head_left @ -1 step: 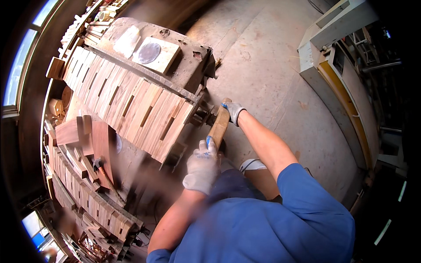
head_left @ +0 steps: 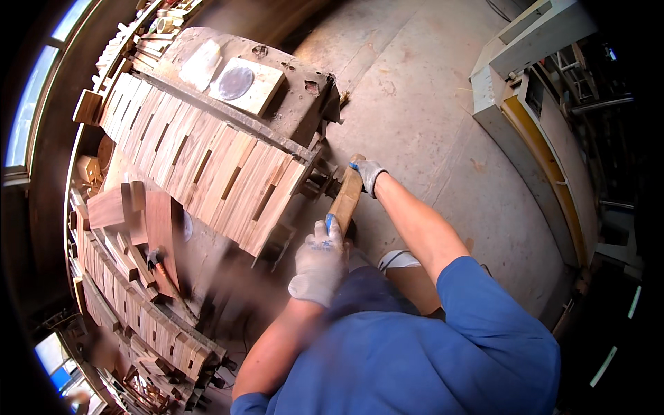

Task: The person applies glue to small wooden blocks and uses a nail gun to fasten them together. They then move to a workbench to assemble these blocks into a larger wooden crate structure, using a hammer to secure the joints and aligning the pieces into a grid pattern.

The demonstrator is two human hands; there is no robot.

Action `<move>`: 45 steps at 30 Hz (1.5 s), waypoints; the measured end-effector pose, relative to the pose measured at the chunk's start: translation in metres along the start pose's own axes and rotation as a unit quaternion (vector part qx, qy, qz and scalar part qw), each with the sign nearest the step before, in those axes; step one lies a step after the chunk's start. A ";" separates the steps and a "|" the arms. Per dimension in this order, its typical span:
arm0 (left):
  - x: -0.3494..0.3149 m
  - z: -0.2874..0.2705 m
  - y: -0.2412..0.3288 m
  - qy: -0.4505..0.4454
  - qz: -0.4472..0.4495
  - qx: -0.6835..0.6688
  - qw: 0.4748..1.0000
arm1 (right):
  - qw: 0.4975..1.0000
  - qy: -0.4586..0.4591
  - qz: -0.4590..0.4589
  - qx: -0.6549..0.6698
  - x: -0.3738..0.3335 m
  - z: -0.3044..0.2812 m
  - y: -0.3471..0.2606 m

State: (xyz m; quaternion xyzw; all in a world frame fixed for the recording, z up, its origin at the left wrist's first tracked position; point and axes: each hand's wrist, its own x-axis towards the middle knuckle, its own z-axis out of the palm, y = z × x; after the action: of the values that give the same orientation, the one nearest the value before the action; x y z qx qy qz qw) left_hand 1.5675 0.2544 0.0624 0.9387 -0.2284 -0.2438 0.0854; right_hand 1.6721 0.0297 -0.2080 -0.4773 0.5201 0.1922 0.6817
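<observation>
Both my hands wear light work gloves with blue on the fingers. A short brown wooden block (head_left: 348, 194) is held between them, slanting just off the right end of a row of wooden slats (head_left: 200, 155). My left hand (head_left: 318, 263) is closed on the block's near end, its thumb along the wood. At the far end, my right hand (head_left: 371, 176) grips the block from the right side. The slats lie side by side, with narrow dark slots between some of them.
Beyond the slats, a pale board (head_left: 270, 88) with a grey disc (head_left: 235, 84) rests on a worn bench top (head_left: 299, 104). A hammer (head_left: 160, 268) lies among loose boards at left, near a second slat row (head_left: 131, 297). Grey-framed equipment (head_left: 501, 107) stands right of the concrete floor (head_left: 422, 111).
</observation>
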 end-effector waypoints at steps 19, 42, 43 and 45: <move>0.008 0.058 -0.036 0.025 0.004 -0.067 0.997 | 0.975 0.119 -0.131 -0.131 -0.057 0.020 -0.031; 0.000 0.067 -0.053 -0.012 -0.011 -0.082 0.997 | 0.968 0.141 -0.120 -0.167 -0.059 0.018 -0.045; 0.002 0.067 -0.050 -0.016 -0.014 -0.081 0.997 | 0.967 0.145 -0.126 -0.166 -0.058 0.018 -0.045; 0.006 0.064 -0.050 -0.020 -0.012 -0.082 0.996 | 0.965 0.152 -0.138 -0.164 -0.058 0.017 -0.043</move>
State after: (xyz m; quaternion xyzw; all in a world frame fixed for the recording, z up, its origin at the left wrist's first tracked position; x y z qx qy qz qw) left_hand 1.5597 0.2926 -0.0094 0.9263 -0.1980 -0.2810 0.1542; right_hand 1.6913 0.0371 -0.1365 -0.6733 0.5082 0.1035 0.5269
